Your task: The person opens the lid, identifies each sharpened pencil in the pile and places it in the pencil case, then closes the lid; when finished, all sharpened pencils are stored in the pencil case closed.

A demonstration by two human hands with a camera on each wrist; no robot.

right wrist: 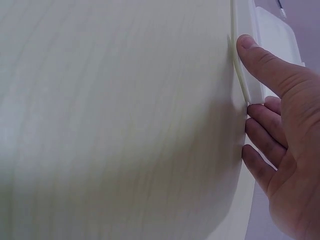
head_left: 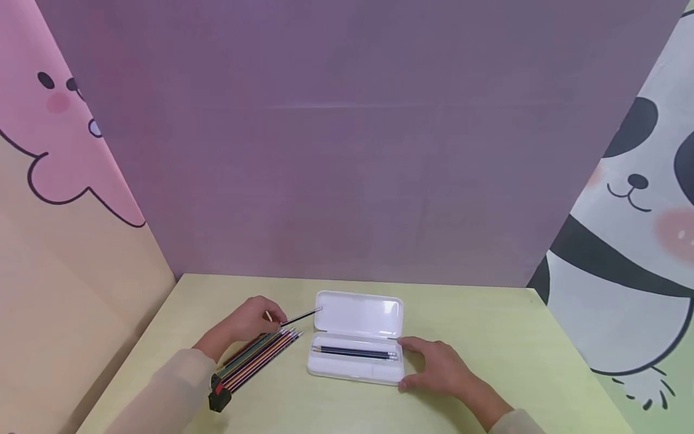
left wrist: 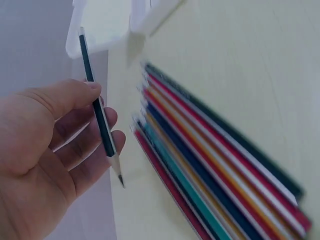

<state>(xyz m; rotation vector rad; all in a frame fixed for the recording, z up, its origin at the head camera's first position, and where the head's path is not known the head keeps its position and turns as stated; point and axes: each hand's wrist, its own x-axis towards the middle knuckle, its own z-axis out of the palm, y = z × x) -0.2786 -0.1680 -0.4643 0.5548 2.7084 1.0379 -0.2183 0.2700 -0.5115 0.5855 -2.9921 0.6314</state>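
Observation:
My left hand pinches a dark pencil between thumb and fingers, above a bundle of coloured pencils. In the left wrist view its sharpened tip points down and its other end reaches toward the case lid. A white pencil case lies open at the middle of the table, lid folded back. Several dark pencils rest inside it, side by side. At the case's right end, my right hand grips it, thumb at the front corner and fingers along the side.
A black holder with a red mark sits round the near end of the coloured bundle. The pale wooden table ends at a purple backdrop. Cartoon-printed panels stand at both sides.

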